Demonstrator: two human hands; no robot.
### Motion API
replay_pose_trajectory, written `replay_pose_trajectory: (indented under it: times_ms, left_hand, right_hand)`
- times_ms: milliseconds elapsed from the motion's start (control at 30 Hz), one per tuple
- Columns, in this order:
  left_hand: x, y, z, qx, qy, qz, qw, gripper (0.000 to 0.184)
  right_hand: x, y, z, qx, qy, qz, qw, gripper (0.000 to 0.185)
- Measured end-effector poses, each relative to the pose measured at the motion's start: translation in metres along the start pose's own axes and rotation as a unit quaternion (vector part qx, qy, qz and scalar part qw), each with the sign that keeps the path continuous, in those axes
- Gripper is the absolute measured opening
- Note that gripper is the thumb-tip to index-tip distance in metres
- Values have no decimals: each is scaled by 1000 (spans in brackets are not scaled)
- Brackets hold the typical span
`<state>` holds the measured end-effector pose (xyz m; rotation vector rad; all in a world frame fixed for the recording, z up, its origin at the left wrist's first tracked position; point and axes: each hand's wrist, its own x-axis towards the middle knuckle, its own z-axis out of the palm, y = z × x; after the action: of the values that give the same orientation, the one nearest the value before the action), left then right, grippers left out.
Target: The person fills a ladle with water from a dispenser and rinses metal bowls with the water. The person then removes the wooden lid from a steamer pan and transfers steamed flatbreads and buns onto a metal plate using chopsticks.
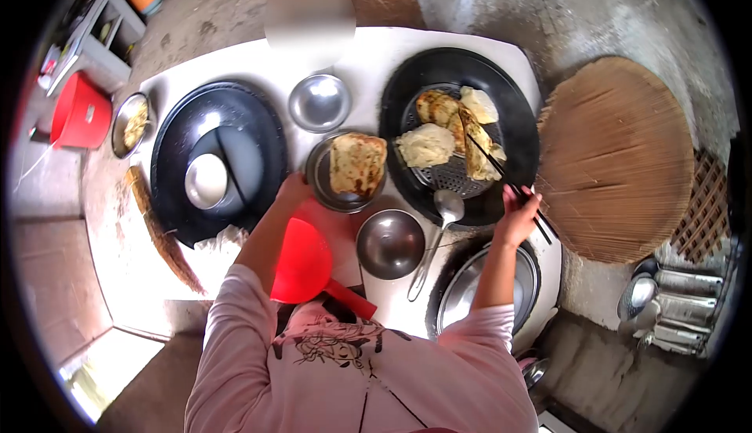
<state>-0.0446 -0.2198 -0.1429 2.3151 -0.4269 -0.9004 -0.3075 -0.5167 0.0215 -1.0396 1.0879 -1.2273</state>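
Head view: the right hand (517,207) is closed in a narrow grip around the black chopsticks (497,167). Tips reach the long browned piece (476,151) in the right black wok (513,104), at the far right part of the table (368,47). Same wok, on a perforated metal plate (458,176): a pale lump (425,145) on the left, a browned flat piece (439,109) at the back, a smaller pale piece (479,105) at back right.

Left hand (294,189) is just beside the left rim of the metal dish (319,168), which holds a browned flatbread (358,164). Fingers partly hidden; can't tell if it grips the rim.

A metal ladle (449,205) has its bowl end at the near rim of the right wok, handle toward the near edge of the table. Left of the handle: an empty steel bowl (390,245). Red dipper (301,260) is by the near edge, beside the left forearm. A steel basin (462,296) sits at the near right corner.

Left part of the table: big black wok (174,143) with cloudy liquid, a white bowl (206,181) and a thin dark stick (229,163) in it. Small metal bowl (319,103) stands near the far edge, between the woks. Bowl of yellowish food (134,126) is at the far left corner, a rough wood piece (160,233) along the left edge.
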Motion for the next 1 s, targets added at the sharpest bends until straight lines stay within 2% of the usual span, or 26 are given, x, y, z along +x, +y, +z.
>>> replay_pose_trajectory:
  times_ms: [67,267,333,400,467,500,567,600,700,767,933,1000]
  left_hand:
    - [16,-19,14,-15,-3,3,1000,24]
    - [6,-8,6,-53,-46,-17,997,24]
    - [1,-6,5,-59,-42,-8,997,23]
    - [1,-6,4,-63,-39,1,997,23]
    - [5,-8,7,-56,-36,-10,998,24]
    - [5,-8,6,-57,-37,-9,998,24]
    - [6,-9,4,-82,-74,-38,993,26]
    - [10,-14,8,-83,-74,-38,993,26]
    - [15,-22,14,-67,-37,-16,997,29]
    - [11,-15,10,-102,-24,-35,994,29]
    - [23,-18,10,-14,-7,-50,999,28]
    - [36,-32,18,-7,-9,-38,999,26]
  right_hand:
    - [-22,-13,10,14,-49,6,999,36]
    - [-83,1,58,14,-102,-23,994,32]
    - [-111,22,68,-49,-143,-65,986,30]
    - [-134,47,61,-195,-305,-203,910,16]
    - [-155,62,65,-220,-405,-317,829,5]
    - [-164,66,67,-221,-405,-318,828,5]
    - [-177,71,69,-276,-464,-318,779,6]
    - [-179,69,69,-276,-465,-318,779,6]
    - [-181,61,63,-280,-456,-301,789,8]
    - [-171,59,50,-193,-436,-140,868,9]
    - [-127,12,43,-77,-235,-80,966,15]
    - [-85,15,26,-103,-173,-98,975,22]
